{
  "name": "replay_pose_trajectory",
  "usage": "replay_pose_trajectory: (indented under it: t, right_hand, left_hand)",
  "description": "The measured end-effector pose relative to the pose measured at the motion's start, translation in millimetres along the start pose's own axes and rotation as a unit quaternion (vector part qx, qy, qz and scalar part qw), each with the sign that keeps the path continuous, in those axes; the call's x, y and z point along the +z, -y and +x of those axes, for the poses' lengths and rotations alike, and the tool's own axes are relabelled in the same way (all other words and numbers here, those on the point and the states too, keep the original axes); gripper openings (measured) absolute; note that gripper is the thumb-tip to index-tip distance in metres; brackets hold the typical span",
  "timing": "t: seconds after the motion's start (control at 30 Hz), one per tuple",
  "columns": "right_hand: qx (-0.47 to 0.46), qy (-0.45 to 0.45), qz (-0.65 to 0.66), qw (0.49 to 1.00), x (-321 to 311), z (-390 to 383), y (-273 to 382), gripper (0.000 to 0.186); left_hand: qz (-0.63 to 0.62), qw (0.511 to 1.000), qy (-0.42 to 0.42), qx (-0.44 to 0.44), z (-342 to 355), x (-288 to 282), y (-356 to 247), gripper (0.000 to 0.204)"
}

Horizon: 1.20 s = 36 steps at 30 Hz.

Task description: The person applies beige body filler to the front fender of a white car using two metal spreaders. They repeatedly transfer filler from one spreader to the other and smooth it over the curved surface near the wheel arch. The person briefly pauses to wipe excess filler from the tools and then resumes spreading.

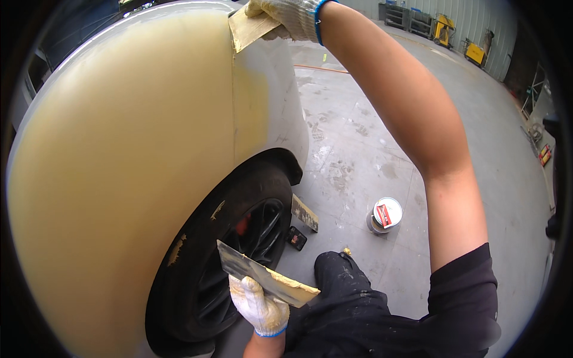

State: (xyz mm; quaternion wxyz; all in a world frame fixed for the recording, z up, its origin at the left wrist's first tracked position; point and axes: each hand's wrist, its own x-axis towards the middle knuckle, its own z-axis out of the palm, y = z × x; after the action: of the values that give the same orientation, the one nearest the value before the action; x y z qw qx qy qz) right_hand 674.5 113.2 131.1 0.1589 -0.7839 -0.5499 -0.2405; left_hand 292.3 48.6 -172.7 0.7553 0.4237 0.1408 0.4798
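Observation:
My gloved left hand point(256, 301) grips a flat metal plate point(256, 274) with yellow paste along its right part, in front of the black wheel point(197, 298). My gloved right hand point(286, 17) is raised at the top, closed on a paste-coated spreader point(250, 31) held against the upper edge of the car's body panel point(119, 155). The panel is largely covered in pale yellow filler, with grey-white body showing at its right side and a brighter yellow patch beside a vertical seam.
A lidded can point(385, 215) with a red item on top stands on the grey floor. A phone point(296, 237) and a paste-smeared board point(304, 213) are by the tyre. Yellow equipment point(474, 53) and grey bins point(397, 16) line the far wall. My knee point(337, 271) is near the wheel.

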Motion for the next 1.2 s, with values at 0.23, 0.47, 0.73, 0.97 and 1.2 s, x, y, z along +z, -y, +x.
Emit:
replay_pose_trajectory:
  t: [0.23,0.47,0.73,0.97,1.2]
  right_hand:
    - [-0.03,0.038,-0.004,0.999,27,-53,31,0.017]
    - [0.071,0.012,0.334,0.94,83,-112,63,0.036]
    - [0.157,-0.054,0.41,0.897,169,-170,130,0.036]
    - [0.25,0.067,0.657,0.709,248,-250,158,0.032]
    - [0.269,0.125,0.915,0.274,218,-332,134,0.073]
  left_hand:
    - [0.023,0.999,-0.038,-0.001,-3,-28,-2,0.036]
    - [0.044,0.997,-0.067,-0.007,-7,-45,0,0.032]
    - [0.036,0.993,-0.107,-0.02,13,-79,19,0.034]
    - [0.013,0.994,-0.111,0.018,43,-101,30,0.034]
    - [0.005,1.0,-0.025,0.0,34,-66,36,0.03]
